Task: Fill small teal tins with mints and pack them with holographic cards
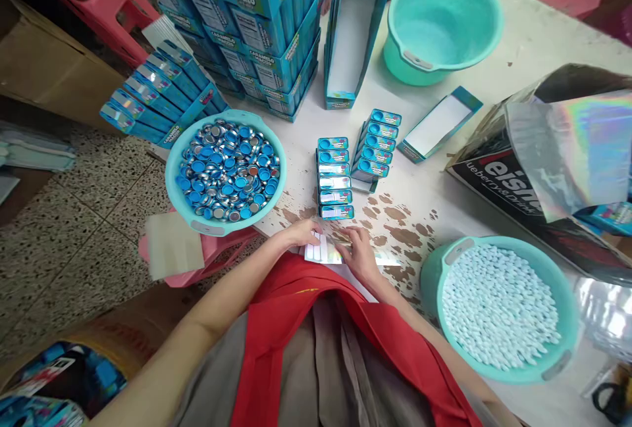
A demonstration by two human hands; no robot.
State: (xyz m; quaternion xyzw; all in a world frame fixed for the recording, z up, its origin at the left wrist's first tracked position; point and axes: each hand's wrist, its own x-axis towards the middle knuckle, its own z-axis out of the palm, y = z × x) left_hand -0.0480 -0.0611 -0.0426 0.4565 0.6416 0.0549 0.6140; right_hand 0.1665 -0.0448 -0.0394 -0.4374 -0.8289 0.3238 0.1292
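At the table's near edge lies a shiny sticker sheet (323, 251) with pale rectangular labels, low against the red apron. My left hand (302, 233) grips its left end, fingers closed. From the other side my right hand (360, 252) pinches at the sheet with bent fingers; whether a single label is between them is too small to tell. Just beyond the hands stands a row of small blue boxes (336, 177), the nearer ones bearing shiny labels on top. A second row of blue boxes (378, 144) sits to its right, partly in a tray.
A turquoise basin of blue and silver caps (174, 180) is at left, one of white pieces (434, 276) at right, another basin (444, 19) behind. Stacked candy boxes (266, 39), open cardboard trays (353, 39), a loose tray (439, 124) and a black carton (518, 197) surround the workspace.
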